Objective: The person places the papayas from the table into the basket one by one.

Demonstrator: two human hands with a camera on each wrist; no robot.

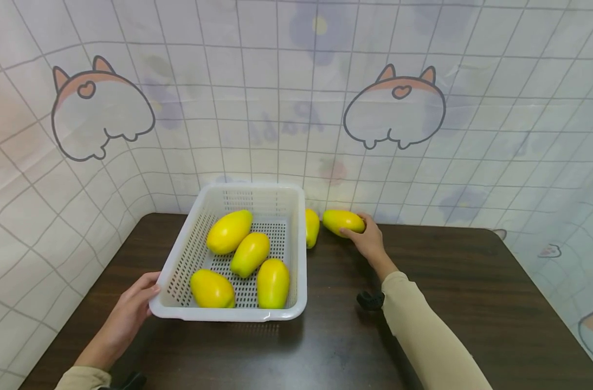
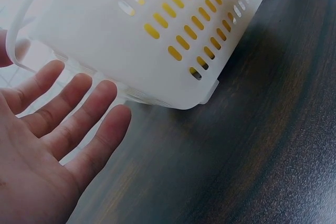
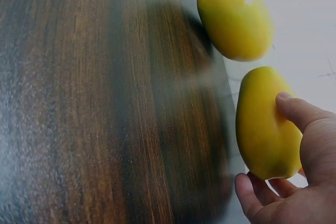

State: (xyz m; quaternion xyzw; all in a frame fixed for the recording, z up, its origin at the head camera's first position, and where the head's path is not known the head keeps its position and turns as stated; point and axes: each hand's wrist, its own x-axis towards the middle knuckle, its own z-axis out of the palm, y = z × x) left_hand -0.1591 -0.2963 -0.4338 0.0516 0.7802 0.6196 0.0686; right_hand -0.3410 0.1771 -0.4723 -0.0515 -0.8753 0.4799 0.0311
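A white plastic basket (image 1: 301,260) with slotted walls holds several yellow mangoes, one a mango (image 1: 273,283) at its near right corner. My left hand (image 1: 133,306) holds the basket's near left corner, thumb at the rim and fingers (image 2: 107,129) spread along the outer wall. At the back of the table, my right hand (image 1: 369,238) grips a yellow mango (image 3: 265,124) between thumb and fingers. Another mango (image 1: 311,227) with a small green stem end lies between it and the basket, partly hidden by the basket's right wall.
The dark wood-grain table (image 1: 452,303) extends beyond the right arm. Right behind its far edge hangs a white gridded curtain (image 1: 257,108) with cartoon animal prints, which also runs along both sides. A black strap (image 1: 369,300) shows at the right wrist.
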